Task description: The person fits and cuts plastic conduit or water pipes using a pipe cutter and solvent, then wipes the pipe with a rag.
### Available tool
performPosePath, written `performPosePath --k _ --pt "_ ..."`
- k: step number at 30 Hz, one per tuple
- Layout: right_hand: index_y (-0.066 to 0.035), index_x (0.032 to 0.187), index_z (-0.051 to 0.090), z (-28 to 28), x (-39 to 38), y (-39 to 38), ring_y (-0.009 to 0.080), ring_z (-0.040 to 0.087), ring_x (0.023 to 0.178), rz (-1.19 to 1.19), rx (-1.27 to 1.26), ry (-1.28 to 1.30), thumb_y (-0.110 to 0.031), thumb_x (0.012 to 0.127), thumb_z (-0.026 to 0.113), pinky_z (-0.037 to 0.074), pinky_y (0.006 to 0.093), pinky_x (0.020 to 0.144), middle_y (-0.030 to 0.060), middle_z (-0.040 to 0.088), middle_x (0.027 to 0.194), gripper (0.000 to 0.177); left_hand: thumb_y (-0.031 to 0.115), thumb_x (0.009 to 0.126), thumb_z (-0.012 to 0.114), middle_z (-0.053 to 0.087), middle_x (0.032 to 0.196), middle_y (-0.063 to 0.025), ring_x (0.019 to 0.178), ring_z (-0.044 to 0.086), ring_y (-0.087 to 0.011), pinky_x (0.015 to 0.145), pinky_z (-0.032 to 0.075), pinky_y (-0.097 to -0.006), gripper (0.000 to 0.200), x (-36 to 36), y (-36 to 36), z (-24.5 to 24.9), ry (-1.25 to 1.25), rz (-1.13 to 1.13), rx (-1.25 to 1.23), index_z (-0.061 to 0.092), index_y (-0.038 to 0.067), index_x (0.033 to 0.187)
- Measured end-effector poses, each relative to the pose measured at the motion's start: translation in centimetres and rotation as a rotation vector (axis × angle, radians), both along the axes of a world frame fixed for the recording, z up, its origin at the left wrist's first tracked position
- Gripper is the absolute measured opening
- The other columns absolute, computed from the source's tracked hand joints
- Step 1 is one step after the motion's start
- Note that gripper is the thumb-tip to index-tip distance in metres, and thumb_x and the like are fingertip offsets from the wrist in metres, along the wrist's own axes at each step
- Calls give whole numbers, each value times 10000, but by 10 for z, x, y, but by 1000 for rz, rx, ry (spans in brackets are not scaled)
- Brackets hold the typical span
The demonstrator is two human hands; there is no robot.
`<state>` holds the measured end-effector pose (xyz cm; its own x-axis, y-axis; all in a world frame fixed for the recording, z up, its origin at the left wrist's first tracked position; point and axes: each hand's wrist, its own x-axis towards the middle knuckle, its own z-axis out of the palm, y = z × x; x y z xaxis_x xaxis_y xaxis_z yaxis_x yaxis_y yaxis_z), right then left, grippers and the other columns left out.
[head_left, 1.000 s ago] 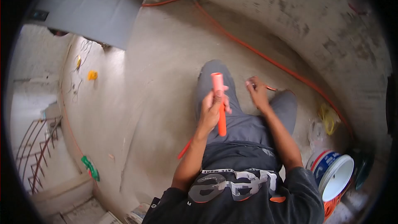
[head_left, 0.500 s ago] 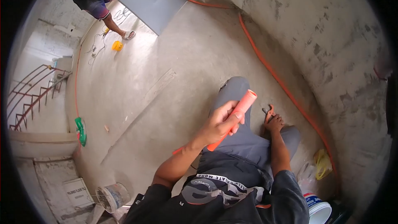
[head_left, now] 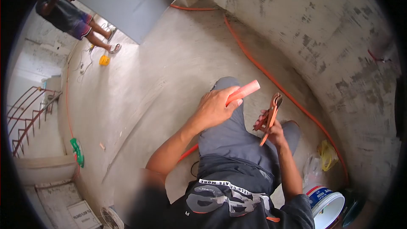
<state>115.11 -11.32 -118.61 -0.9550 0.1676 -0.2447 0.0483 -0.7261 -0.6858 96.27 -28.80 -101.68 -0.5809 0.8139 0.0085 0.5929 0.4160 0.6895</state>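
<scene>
In my left hand (head_left: 216, 108) is a short orange plastic pipe (head_left: 246, 91), held above my bent knee. Its far end points up and to the right, and my fingers hide the near end. My right hand (head_left: 271, 129) grips an orange pipe cutter (head_left: 271, 116), raised with its jaw end up, beside the pipe and apart from it. Part of another orange length (head_left: 188, 152) shows beneath my left forearm; how far it runs is hidden.
A long orange pipe (head_left: 271, 76) lies along the wall at right. Near my right elbow stand a white-and-blue bucket (head_left: 324, 203) and a yellow plastic bag (head_left: 327, 156). Another person (head_left: 68, 17) stands by the grey panel (head_left: 127, 4), near a yellow container (head_left: 104, 60).
My right hand has lifted the pipe cutter from beside my leg and turned it upright. My left hand has turned the pipe flatter, palm now downward. The other person has shifted.
</scene>
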Motion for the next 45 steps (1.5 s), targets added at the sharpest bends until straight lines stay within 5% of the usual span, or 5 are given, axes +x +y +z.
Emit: performPosePath --k 5,7,14,33,45 --pt "39 1228 410 60 25 -33 220 593 913 24 45 -163 -1 672 473 500 370 836 96 538 970 561 282 878 580 640 838 -186 775 606 -381 709 471 -429 326 10 20 14 -39 -23 -88 574 7 1051" --pt "26 1289 380 78 25 -40 202 571 951 -6 254 -169 13 663 489 485 351 832 103 524 1052 635 287 879 576 636 823 -186 769 604 -384 698 469 -430 312 14 24 13 -59 -73 -46 584 13 1028" --pt "-17 1393 297 105 20 -30 163 510 880 115 373 -149 6 648 509 438 287 800 93 471 1098 775 270 866 578 629 783 -182 743 591 -392 659 455 -436 244 24 30 23 -36 -189 -84 618 35 919" --pt "-22 1323 383 128 3 -22 155 505 888 256 544 -241 18 665 508 430 290 823 75 492 1045 671 240 842 596 648 788 -178 741 611 -385 645 473 -450 237 28 28 10 47 -230 -162 647 76 1004" --pt "-35 1328 380 123 3 -21 143 495 890 252 611 -232 18 692 527 442 293 816 74 491 1058 655 226 850 578 613 717 -186 690 586 -399 602 456 -456 188 29 29 11 91 -235 -119 616 44 879"
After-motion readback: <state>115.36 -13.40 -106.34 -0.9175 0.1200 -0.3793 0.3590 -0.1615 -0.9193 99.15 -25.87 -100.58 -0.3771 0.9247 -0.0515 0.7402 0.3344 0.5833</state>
